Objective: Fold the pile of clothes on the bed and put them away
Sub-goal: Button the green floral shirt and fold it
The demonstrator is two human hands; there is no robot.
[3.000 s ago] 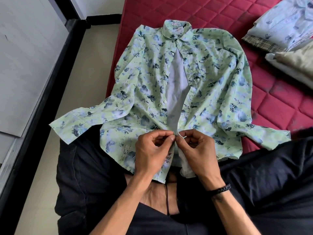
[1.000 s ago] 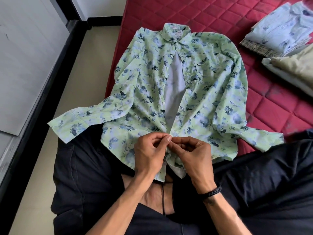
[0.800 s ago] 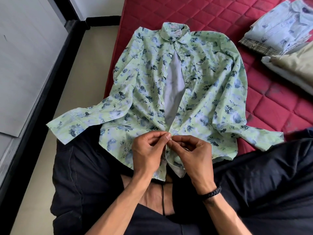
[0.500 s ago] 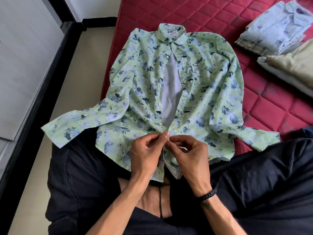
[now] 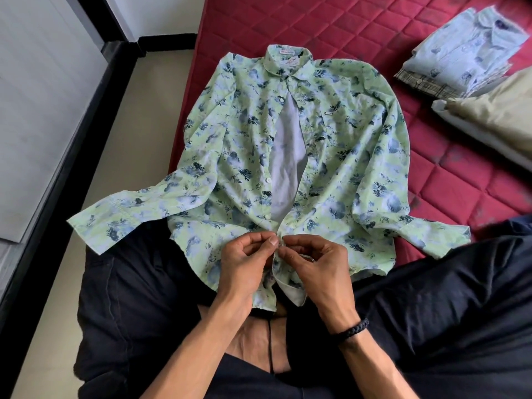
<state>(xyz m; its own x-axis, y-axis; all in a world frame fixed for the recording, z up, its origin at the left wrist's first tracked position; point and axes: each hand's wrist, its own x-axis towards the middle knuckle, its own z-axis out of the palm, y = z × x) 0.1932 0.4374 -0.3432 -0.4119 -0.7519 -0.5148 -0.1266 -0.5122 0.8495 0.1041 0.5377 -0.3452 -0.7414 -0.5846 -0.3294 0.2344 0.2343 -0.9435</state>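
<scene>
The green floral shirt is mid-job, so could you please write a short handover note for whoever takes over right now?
Left hand: pinches the left front edge of the green floral shirt near its hem.
Right hand: pinches the facing edge; both meet at a lower button.
Shirt: spread face up on the red mattress, hem over the person's lap, collar closed, middle of the front gaping open.
Done: folded shirts stacked at the far right, beside beige fabric.
Left: finish buttoning if wanted, fold this shirt, stack it, put all away.

a red quilted mattress lies beside a beige floor, with a black-edged white wall to the left.
</scene>
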